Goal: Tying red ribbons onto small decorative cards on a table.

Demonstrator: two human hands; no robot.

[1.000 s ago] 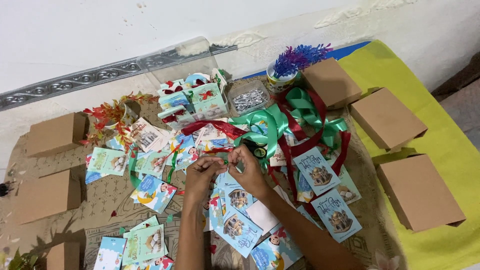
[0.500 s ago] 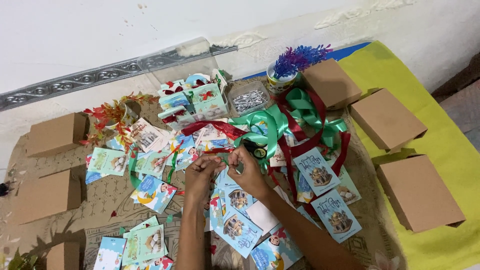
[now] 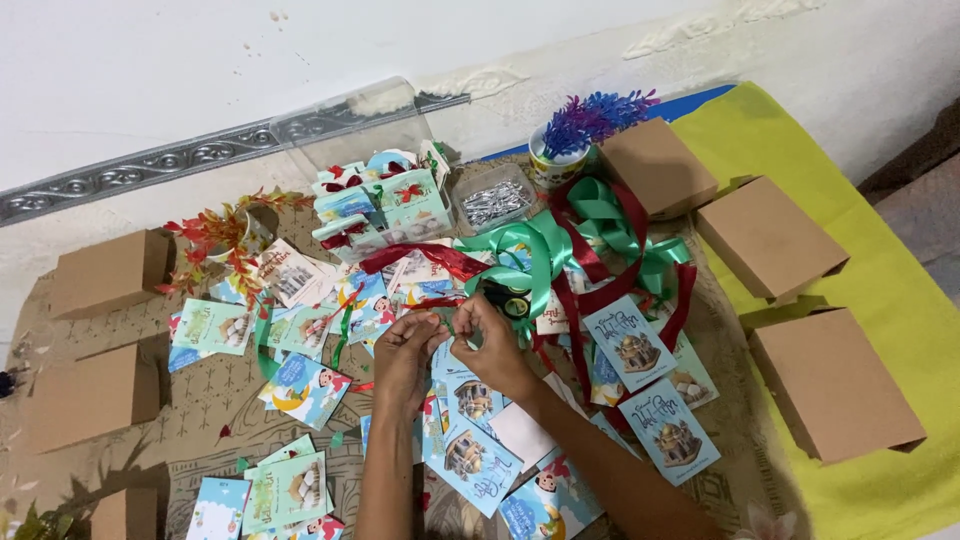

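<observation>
Patterned floor mat [image 3: 200, 400] strewn with printed cards [image 3: 470, 455], brown boxes [image 3: 835, 385]. Left hand [image 3: 405, 350], right hand [image 3: 490, 340] meet mid-mat, fingers pinched narrow on small green ribbon piece [image 3: 447, 322]; ribbon heap [image 3: 590, 235] just beyond.

Plain brown boxes ringed a scatter of picture cards on your mat.

You had three closed brown cardboard boxes [image 3: 768, 236] at your right on the yellow cloth and more at your left [image 3: 108, 270]. Pale blue rectangular picture cards [image 3: 628, 343] lay fanned across the middle, some under your hands, and small green-and-blue printed gift boxes [image 3: 385, 205] stood behind them.
</observation>
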